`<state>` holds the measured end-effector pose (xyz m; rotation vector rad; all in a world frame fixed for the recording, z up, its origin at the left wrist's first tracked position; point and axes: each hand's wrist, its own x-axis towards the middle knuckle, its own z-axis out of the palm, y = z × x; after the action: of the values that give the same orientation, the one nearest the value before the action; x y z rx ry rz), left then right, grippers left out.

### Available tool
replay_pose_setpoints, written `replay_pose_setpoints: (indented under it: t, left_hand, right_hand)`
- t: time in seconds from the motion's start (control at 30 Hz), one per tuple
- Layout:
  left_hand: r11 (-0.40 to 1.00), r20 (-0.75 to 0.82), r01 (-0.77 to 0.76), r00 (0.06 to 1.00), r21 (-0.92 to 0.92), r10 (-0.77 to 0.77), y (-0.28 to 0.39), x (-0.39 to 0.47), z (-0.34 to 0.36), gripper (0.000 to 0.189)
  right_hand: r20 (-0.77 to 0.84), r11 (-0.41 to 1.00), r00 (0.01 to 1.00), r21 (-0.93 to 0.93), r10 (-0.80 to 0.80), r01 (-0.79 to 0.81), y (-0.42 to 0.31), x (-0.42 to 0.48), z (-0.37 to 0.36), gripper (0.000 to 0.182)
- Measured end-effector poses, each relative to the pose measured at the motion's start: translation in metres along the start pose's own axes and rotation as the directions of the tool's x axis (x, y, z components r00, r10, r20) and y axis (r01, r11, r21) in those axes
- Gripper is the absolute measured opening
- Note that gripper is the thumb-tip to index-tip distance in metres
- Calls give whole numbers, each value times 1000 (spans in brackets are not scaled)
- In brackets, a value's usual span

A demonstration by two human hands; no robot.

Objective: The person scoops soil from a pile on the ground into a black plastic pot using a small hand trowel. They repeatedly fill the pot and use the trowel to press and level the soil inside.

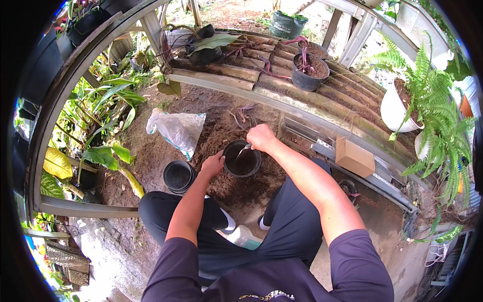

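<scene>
A round black plastic plant pot (259, 166) stands on the ground in front of me, with dark soil (241, 162) inside. On its left side, my left hand (213, 164) grips the rim. My right hand (261, 138), above the pot's upper right edge, is closed around the handle of a small metal hand tool (242, 150), likely a trowel. The tool's blade points down into the pot; its tip is hard to make out against the soil. Loose brown soil (215, 185) is heaped around the pot.
Nested black pots (179, 176) stand left of my left arm. A whitish plastic bag (181, 130) lies beyond them. Uprooted purple plants (243, 115) rest behind the pot. A corrugated shelf (279, 90) holds potted plants (310, 77). A cardboard box (354, 156) sits at the right.
</scene>
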<state>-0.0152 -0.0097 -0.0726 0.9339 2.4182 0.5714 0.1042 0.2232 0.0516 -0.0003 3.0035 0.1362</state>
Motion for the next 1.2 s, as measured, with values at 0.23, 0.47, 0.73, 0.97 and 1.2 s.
replay_pose_setpoints:
  t: [0.23, 0.47, 0.73, 0.97, 1.2]
  left_hand:
    - [1000, 18, -25, 1000, -17, 25, -2, -2, 0, 44]
    - [999, -10, -43, 999, 20, 43, -5, -1, 2, 45]
    - [999, 8, -46, 999, -3, 47, -7, -1, 2, 44]
    - [999, 43, -40, 998, -28, 41, -7, 3, 1, 44]
    - [997, 17, -74, 997, -8, 74, -8, 1, 3, 46]
  right_hand:
    - [166, 996, 984, -54, -60, 69, -11, 0, 2, 25]
    - [168, 990, 985, 142, -33, 9, 13, -2, -5, 35]
    - [185, 985, 982, 175, -35, 2, 15, -3, -13, 37]
    - [128, 997, 991, 59, 39, -47, 5, -1, 0, 32]
    - [194, 995, 981, 96, -28, 10, 7, 0, -5, 31]
